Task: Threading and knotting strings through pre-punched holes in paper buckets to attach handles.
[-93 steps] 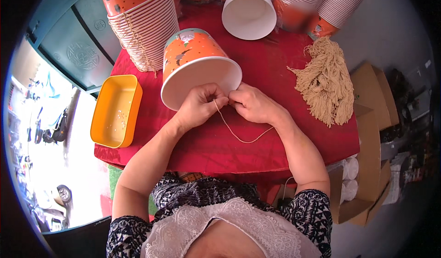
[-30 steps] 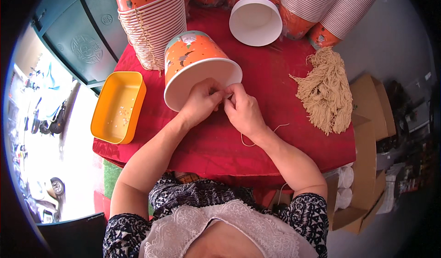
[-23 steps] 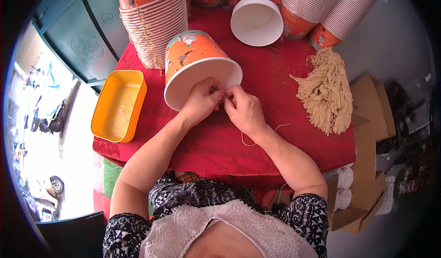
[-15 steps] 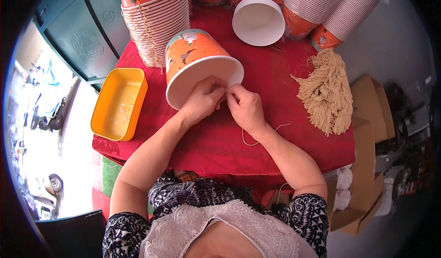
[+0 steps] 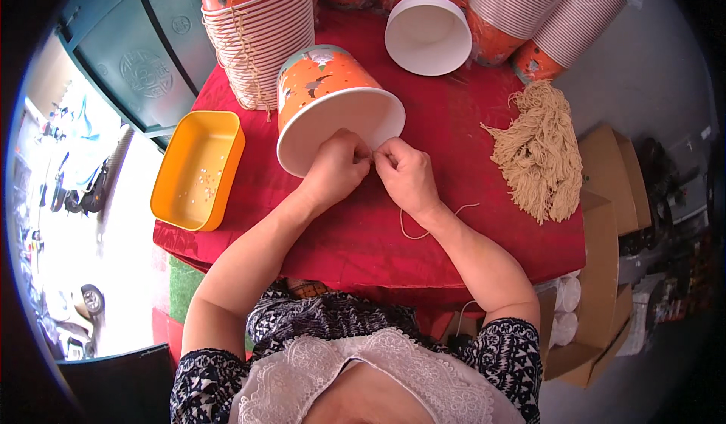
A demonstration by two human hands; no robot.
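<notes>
An orange printed paper bucket (image 5: 321, 78) lies tipped on its side, its white mouth facing me. My left hand (image 5: 338, 168) reaches across the mouth, closed at the bucket's lower right rim. Right beside it, my right hand (image 5: 406, 173) is closed in a pinch at the same rim. A thin beige cord (image 5: 405, 231) loops out from under my right hand and forearm, its loose end lying on the red cloth. The fingertips of both hands almost meet, and what lies between them is too small to make out.
At the left is a yellow plastic tub (image 5: 179, 197) with small bits inside. A tall stack of paper buckets (image 5: 261, 54) stands behind it. A single bucket (image 5: 428, 37) and wrapped stacks (image 5: 518, 4) sit at the back. A bundle of beige cords (image 5: 538, 152) lies right.
My left hand has turned slightly, its fingers more curled at the rim. The bucket has shifted a little with it. The right hand keeps nearly the same place.
</notes>
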